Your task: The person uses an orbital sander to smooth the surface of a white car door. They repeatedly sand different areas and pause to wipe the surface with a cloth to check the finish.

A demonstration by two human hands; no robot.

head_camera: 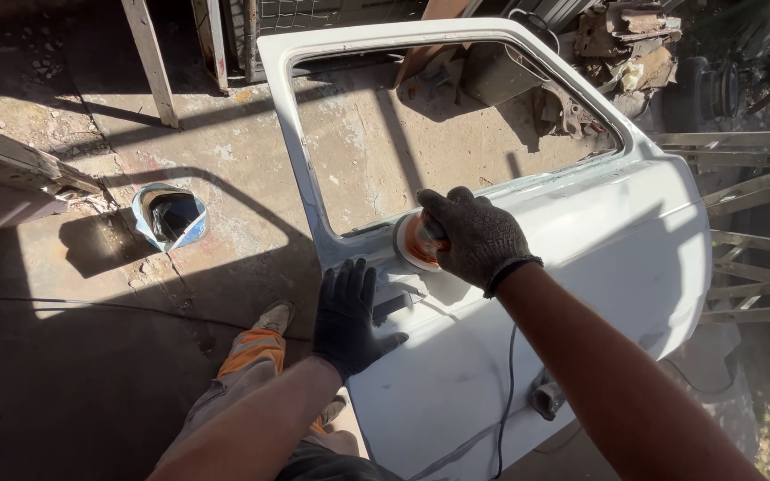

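Right hand (479,239) grips sander (414,242) on door (617,258) (white); bucket (171,216) well apart.

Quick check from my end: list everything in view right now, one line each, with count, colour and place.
car door: one, white, centre, lying flat
sander: one, orange disc, on door below window opening
cable: one, dark, across door's lower part
container: one, blue-white, on ground left
scrap metal: pile, rusty, top right
metal frame: one, grey, right edge
left hand: black glove, flat on door
right hand: grey glove, gripping sander
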